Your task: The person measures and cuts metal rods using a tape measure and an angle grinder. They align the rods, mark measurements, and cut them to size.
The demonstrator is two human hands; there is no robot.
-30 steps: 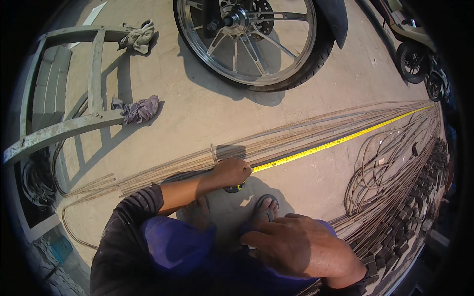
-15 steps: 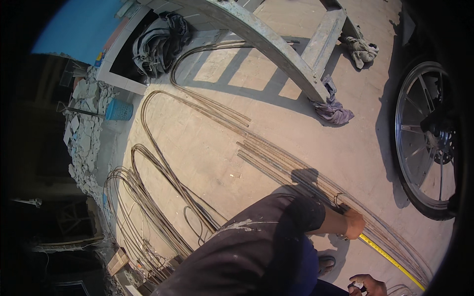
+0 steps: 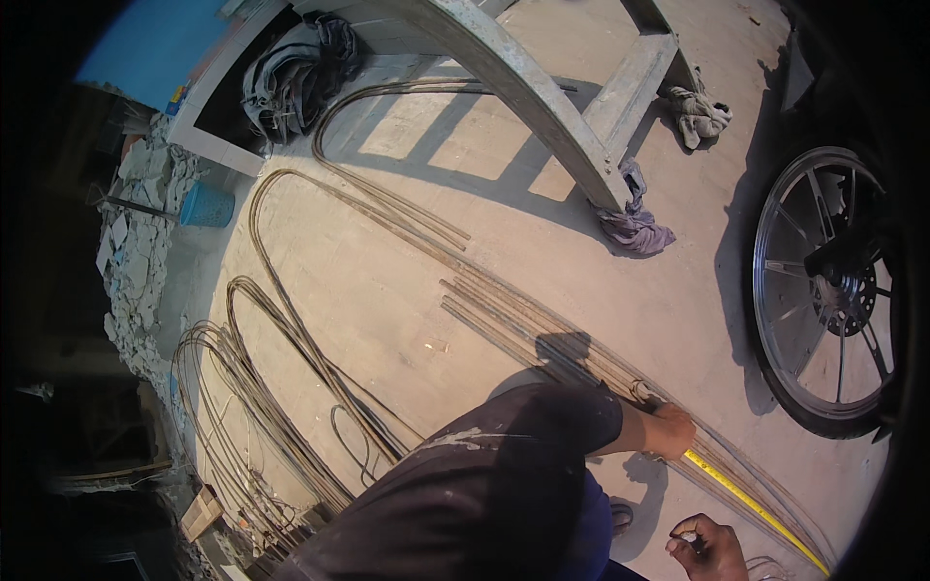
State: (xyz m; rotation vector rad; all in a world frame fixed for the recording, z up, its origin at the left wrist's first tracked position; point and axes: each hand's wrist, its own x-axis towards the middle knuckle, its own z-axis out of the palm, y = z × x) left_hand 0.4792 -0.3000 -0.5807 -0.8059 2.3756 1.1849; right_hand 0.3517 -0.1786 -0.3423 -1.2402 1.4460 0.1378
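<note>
My left hand (image 3: pixel 668 432), at the end of a dark sleeve, is closed over the upper end of a yellow tape measure (image 3: pixel 733 494). The tape's blade runs down to the lower right along a bundle of steel rods (image 3: pixel 542 327). The fingers' undersides are hidden. At the bottom edge, my right hand (image 3: pixel 712 550) is curled with thumb and fingers pinched on a small whitish piece (image 3: pixel 689 535), too small to name. It hovers beside the rods, apart from the tape.
Bent rod bundles (image 3: pixel 276 300) lie on the floor at left. A metal frame (image 3: pixel 542 97) with cloth-wrapped feet (image 3: pixel 635 228) stands at the far side. A motorcycle wheel (image 3: pixel 823 290) is at right. Rubble (image 3: pixel 150 271) and a blue basket (image 3: pixel 207 205) line the left.
The view has shifted slightly, so the floor things sit further left. My right hand has risen further into view, near the tape. My left hand stays at the tape's upper end.
</note>
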